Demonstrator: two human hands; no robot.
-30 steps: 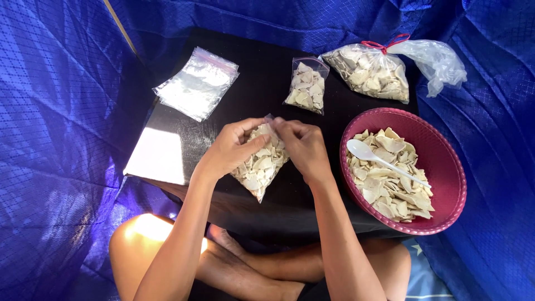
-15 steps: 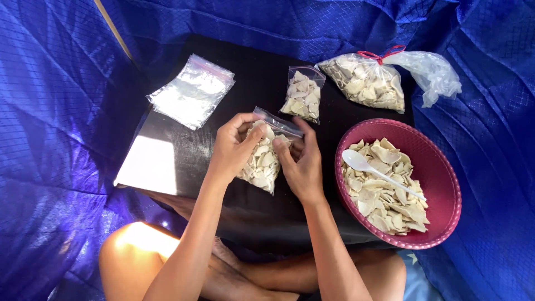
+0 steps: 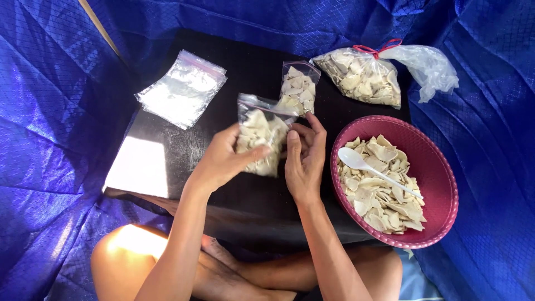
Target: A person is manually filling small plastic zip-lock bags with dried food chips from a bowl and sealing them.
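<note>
- Your left hand (image 3: 223, 161) was closed around a small clear zip bag (image 3: 259, 140) full of pale chips, gripping it by its side and lifting it upright just left of the red basket (image 3: 440, 167).
- Your right hand (image 3: 305, 161) lay between that bag and the red basket, fingers (image 3: 312, 134) loosely curled and touching the bag's right edge without gripping it.
- The red basket held loose pale chips and a white plastic spoon (image 3: 373, 170), on the black worktop (image 3: 184, 150).
- A second filled zip bag (image 3: 298, 89) stood beyond the basket's left rim, just behind the held bag.
- A large tied bag of chips (image 3: 362, 75) lay beyond the basket.
- A stack of empty zip bags (image 3: 181, 89) lay far left of the basket.
</note>
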